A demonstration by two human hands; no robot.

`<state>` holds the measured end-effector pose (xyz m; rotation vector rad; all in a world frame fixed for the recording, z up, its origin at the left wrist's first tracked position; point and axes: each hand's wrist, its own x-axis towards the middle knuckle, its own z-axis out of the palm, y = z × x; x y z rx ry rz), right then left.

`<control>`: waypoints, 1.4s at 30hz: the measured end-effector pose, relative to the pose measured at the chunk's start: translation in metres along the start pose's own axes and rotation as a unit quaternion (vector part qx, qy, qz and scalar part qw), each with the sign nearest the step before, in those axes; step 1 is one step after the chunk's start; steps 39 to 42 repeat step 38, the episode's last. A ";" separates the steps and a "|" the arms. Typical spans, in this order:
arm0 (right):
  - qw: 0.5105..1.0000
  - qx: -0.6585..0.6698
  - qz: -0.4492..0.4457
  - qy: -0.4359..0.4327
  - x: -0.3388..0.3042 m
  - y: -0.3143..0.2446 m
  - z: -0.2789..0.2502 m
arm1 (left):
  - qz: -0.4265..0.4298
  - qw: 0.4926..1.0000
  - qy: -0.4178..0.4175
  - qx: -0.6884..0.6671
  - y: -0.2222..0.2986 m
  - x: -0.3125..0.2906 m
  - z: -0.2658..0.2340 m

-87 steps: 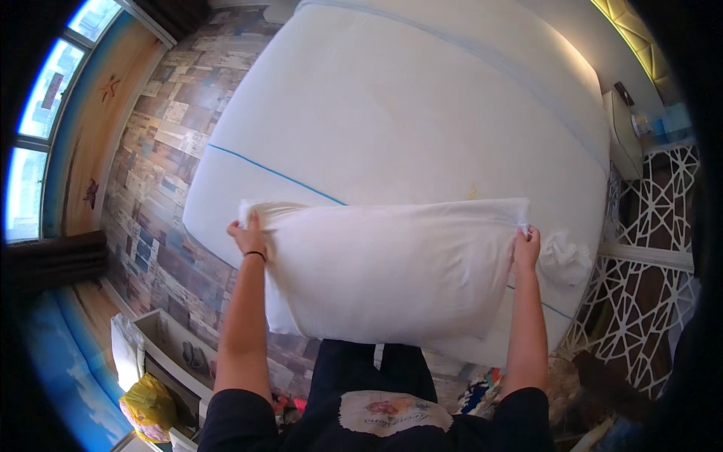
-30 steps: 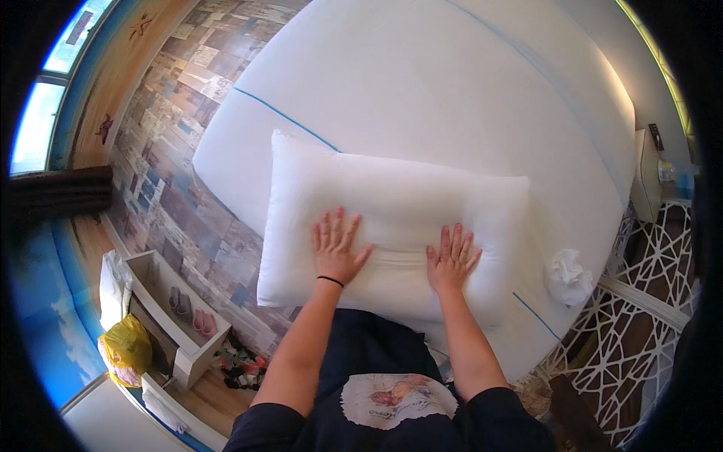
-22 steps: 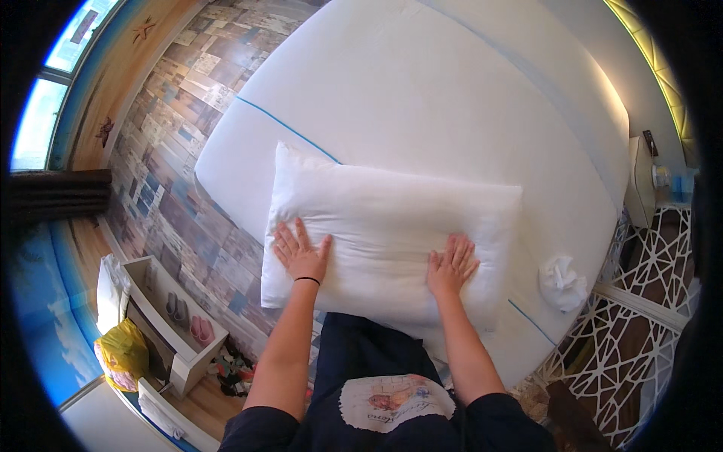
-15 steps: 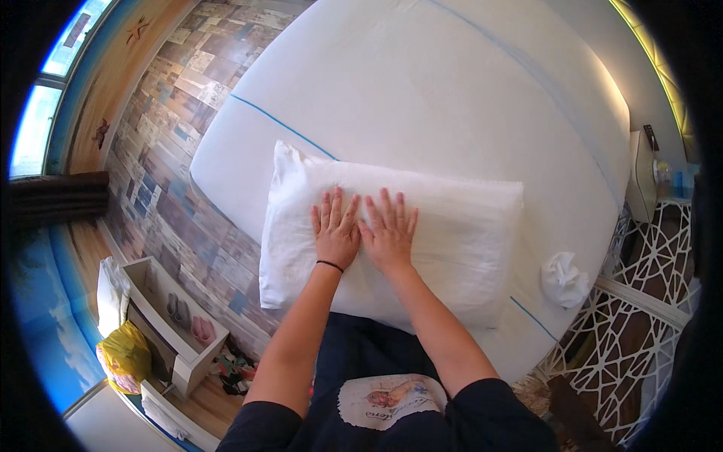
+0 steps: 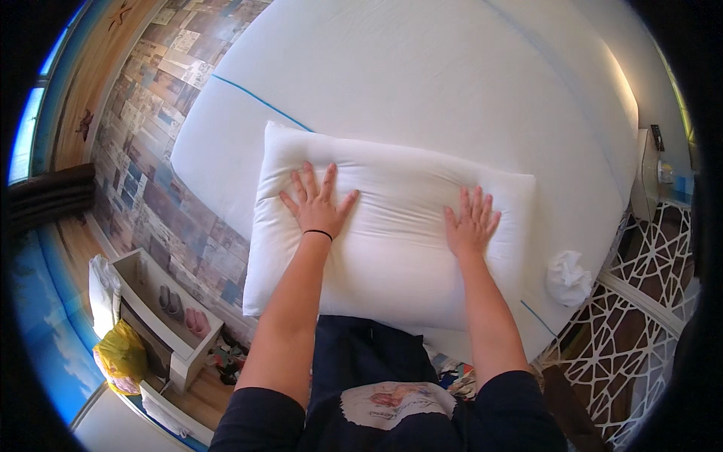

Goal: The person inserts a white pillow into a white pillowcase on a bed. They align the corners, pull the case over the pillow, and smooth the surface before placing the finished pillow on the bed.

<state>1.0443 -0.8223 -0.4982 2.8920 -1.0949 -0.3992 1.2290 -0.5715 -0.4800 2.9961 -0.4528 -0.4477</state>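
Observation:
A white pillow [image 5: 392, 256] lies flat on the bed [image 5: 422, 83], close in front of my body, with soft creases across its middle. My left hand [image 5: 318, 202] presses palm-down on the pillow's left part, its fingers spread; a thin dark band circles that wrist. On the pillow's right part rests my right hand [image 5: 471, 222], also palm-down, with the fingers stretched out. Neither hand grips anything. The two hands are well apart, with the creased middle of the pillow between them.
A crumpled white cloth [image 5: 568, 279] sits at the bed's right edge. To the right stands a white lattice screen [image 5: 640, 316]. At lower left are an open shelf box [image 5: 181, 320] holding slippers, and a yellow bag [image 5: 122, 350]. Patterned floor [image 5: 143, 158] runs along the left.
My hands have moved apart from the middle of the pillow, the left one leftward and the right one rightward. The pillow's surface looks smoother at the sides and creased in between.

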 end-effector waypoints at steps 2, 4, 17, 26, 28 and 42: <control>1.000 -0.009 0.023 -0.018 0.000 0.011 -0.005 | -0.019 0.999 -0.030 0.011 -0.005 0.009 -0.002; 0.999 -0.014 0.046 -0.022 -0.002 0.021 0.000 | -0.063 0.997 -0.046 0.016 -0.012 0.018 -0.002; 0.979 0.180 -0.090 0.009 -0.151 -0.082 -0.048 | 0.167 0.980 -0.030 -0.103 0.032 -0.162 -0.010; 0.989 0.095 -0.088 0.077 -0.159 -0.018 0.038 | 0.162 0.985 -0.062 -0.010 0.007 -0.172 0.066; 0.996 0.068 -0.045 0.038 -0.166 0.002 0.049 | 0.124 0.988 -0.088 0.007 -0.005 -0.173 0.060; 0.995 0.083 0.042 -0.026 -0.187 0.044 0.059 | -0.046 0.998 -0.033 0.029 -0.104 -0.161 0.044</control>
